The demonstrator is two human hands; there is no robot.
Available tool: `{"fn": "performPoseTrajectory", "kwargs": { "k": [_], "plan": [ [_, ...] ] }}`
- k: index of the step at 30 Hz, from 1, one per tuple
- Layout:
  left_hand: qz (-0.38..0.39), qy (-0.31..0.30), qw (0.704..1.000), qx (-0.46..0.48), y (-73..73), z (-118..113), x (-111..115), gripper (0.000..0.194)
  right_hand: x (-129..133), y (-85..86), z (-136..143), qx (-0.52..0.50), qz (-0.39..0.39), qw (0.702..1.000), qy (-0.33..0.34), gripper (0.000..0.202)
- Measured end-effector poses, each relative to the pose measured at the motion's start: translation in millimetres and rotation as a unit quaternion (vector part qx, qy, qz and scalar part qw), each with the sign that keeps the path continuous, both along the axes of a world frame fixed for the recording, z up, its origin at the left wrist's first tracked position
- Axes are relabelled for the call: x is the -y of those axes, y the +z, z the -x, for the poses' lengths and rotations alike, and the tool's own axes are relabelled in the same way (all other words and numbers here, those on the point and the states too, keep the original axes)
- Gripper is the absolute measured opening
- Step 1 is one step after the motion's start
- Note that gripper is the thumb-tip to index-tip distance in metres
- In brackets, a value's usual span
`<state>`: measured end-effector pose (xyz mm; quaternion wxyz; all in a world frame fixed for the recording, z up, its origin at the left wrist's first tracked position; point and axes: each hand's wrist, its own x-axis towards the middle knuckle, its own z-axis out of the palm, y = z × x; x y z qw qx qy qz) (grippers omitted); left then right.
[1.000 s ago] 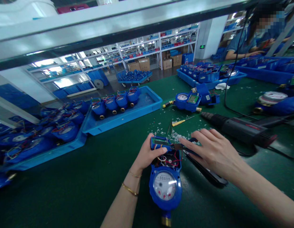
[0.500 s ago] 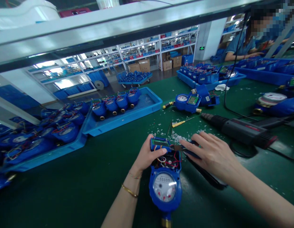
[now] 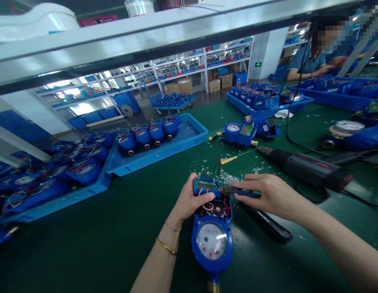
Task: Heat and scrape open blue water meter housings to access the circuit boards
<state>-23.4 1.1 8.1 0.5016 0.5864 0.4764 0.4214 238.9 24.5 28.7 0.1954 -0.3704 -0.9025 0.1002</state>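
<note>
1. Blue-handled pliers are held in the right hand, fingers closed around the handles; their metal end points left, at the right edge of the display module. Whether it bites on a wire: cannot tell.
2. Left hand pinches the display module, thumb across the near edge, fingers behind. Gold-coloured bangle on the left forearm.
3. Display module sits tilted above the open compartment of the water meter; red, white and other wires show in the compartment. Round dial faces up, on the near side; brass fitting points toward the wearer.
4. Beneath and beside the right hand: long black object, lying aslant on the green work surface; exact type unclear.
5. Just beyond the module: pale scraps, a thin dark tool and a yellow-handled screwdriver.
6. To the right, heat gun, nozzle aimed left. Past the scraps, a second meter, with a yellow-and-black handle near its left side.
7. Farther left, blue tray bearing four meters in a row; beside it, a fuller tray.
8. Far right, across the surface: a seated person, hands near more blue housings.
</note>
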Motion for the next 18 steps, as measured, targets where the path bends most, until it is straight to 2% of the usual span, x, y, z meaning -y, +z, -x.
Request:
{"fn": "performPoseTrajectory", "kwargs": {
  "k": [3, 6, 8, 10, 12, 14, 15, 17, 18],
  "plan": [
    [-0.001, -0.004, 1.000, 0.009, 1.4, -0.8, 0.0, 0.049, -1.3, 7.3, 2.3, -0.059, 0.125, 0.990, 0.009, 0.032],
    [0.003, -0.004, 1.000, 0.016, 2.0, -1.6, 0.4, 0.048, 0.0, 12.2, 0.3, -0.160, 0.234, 0.959, -0.004, 0.037],
    [0.007, 0.004, 1.000, 0.018, 1.8, -2.0, 0.7, 0.047, 2.5, 11.4, -4.8, -0.222, 0.264, 0.939, -0.022, 0.043],
    [0.014, 0.014, 1.000, 0.019, 1.1, -2.3, 0.8, 0.047, 6.4, 7.3, -11.4, -0.251, 0.259, 0.932, -0.031, 0.046],
    [0.020, 0.022, 0.999, 0.016, 0.0, -2.5, 0.5, 0.046, 12.0, 1.0, -16.7, -0.223, 0.204, 0.952, -0.040, 0.045],
    [0.024, 0.027, 0.999, 0.015, -1.3, -2.7, 0.1, 0.046, 19.6, -5.4, -17.8, -0.150, 0.069, 0.984, -0.062, 0.038],
    [0.024, 0.030, 0.999, 0.015, -2.0, -2.8, -0.2, 0.046, 23.9, -8.0, -16.4, -0.112, -0.013, 0.991, -0.071, 0.035],
    [0.024, 0.033, 0.999, 0.019, -3.3, -3.1, -0.6, 0.045, 33.1, -11.5, -10.4, -0.060, -0.153, 0.983, -0.078, 0.033],
    [0.025, 0.035, 0.999, 0.021, -3.8, -3.2, -0.7, 0.045, 37.5, -12.6, -6.4, -0.043, -0.200, 0.976, -0.077, 0.034]
  ]
}}
